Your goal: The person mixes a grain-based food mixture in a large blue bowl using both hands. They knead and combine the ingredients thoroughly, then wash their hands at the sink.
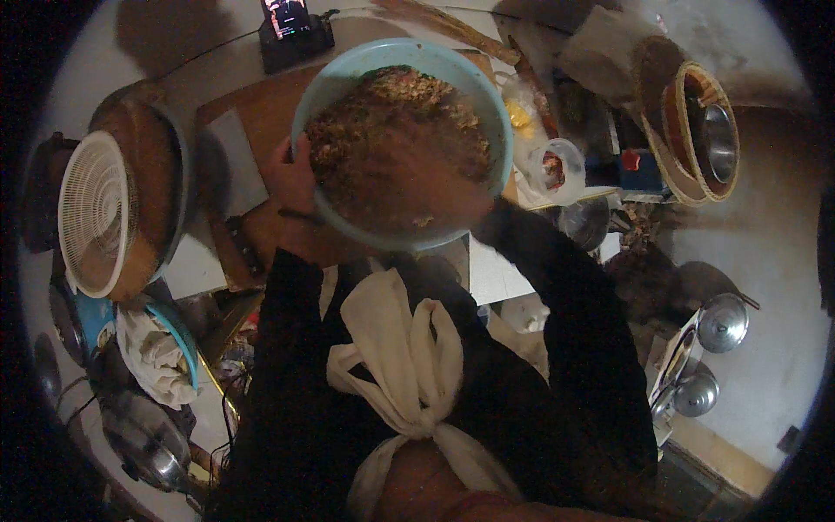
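Observation:
A light blue plastic basin stands in front of me on a brown wooden board. It holds a brown chopped food mixture with some green bits at the far side. With the thumb over the rim, my left hand grips the basin at its left. My right hand reaches in over the near right rim, and motion blurs it against the mixture. Its fingers cannot be made out, so their grip is unclear.
A clear plastic tub with red contents stands right of the basin. A white plastic colander leans at the left, above a blue basin with cloth. A phone stands behind. Metal lids hang at the right.

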### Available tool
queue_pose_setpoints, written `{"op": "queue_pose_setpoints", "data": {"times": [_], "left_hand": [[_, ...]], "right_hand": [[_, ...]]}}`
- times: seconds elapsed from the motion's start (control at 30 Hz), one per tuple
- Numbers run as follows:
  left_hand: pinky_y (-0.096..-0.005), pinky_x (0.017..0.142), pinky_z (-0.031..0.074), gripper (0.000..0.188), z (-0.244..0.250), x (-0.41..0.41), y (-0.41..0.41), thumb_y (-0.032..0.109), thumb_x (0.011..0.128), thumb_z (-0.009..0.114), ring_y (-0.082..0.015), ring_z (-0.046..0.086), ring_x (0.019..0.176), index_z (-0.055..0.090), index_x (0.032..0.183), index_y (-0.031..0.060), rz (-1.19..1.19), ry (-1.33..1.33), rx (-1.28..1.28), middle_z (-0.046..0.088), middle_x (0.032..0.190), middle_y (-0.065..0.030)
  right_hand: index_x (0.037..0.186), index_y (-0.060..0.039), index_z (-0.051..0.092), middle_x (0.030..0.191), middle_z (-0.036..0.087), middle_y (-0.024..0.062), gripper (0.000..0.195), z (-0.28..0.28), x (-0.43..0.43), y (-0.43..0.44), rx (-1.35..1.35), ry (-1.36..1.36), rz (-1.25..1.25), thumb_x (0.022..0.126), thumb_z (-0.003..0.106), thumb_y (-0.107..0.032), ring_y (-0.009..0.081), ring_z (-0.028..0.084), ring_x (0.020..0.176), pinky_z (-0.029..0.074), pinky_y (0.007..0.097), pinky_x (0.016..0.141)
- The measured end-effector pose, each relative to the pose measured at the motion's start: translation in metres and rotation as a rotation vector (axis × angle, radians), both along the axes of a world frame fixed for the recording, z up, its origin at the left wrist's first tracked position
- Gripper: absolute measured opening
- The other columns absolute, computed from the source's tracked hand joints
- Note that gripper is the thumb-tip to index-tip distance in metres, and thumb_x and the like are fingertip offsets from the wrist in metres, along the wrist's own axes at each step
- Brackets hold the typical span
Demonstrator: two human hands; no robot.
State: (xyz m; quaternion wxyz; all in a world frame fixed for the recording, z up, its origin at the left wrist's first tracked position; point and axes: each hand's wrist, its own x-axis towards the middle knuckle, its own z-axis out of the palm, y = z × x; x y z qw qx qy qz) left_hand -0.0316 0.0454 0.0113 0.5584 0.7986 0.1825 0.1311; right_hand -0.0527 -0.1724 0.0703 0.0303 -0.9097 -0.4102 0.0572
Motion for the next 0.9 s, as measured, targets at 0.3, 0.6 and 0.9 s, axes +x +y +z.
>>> {"op": "queue_pose_setpoints", "data": {"times": [0.3, 0.6, 0.9], "left_hand": [[-0.0306, 0.059, 0.044, 0.033, -0.01, 0.004, 0.007, 0.029, 0.087, 0.063, -0.0124, 0.056, 0.064, 0.067, 0.098, -0.0019, -0.021, -0.023, 0.052, 0.064, 0.072, -0.0094], [-0.0314, 0.061, 0.046, 0.034, -0.003, 0.002, -0.003, 0.031, 0.086, 0.062, -0.0148, 0.059, 0.067, 0.067, 0.099, -0.0005, -0.036, 0.067, -0.037, 0.066, 0.076, -0.0104], [-0.0312, 0.063, 0.047, 0.033, 0.027, -0.001, -0.007, 0.029, 0.087, 0.064, -0.0146, 0.06, 0.069, 0.067, 0.099, -0.002, 0.043, 0.168, -0.101, 0.068, 0.079, -0.0076]], "right_hand": [[0.131, -0.0134, 0.049, 0.136, 0.045, 0.0133, 0.05, -0.033, 0.033, -0.091, 0.204, 0.209, -0.127, 0.09, 0.052, -0.041, 0.0324, 0.045, 0.123, 0.029, 0.0541, 0.105], [0.107, -0.009, 0.064, 0.106, 0.065, 0.0139, 0.043, -0.097, 0.173, -0.028, 0.526, 0.609, -0.436, 0.089, 0.05, -0.045, 0.0315, 0.061, 0.095, 0.046, 0.0445, 0.086], [0.111, -0.0204, 0.064, 0.118, 0.057, 0.0099, 0.037, -0.045, 0.031, 0.05, 0.13, -0.038, 0.007, 0.081, 0.055, -0.04, 0.0347, 0.047, 0.116, 0.028, 0.0579, 0.1]]}}
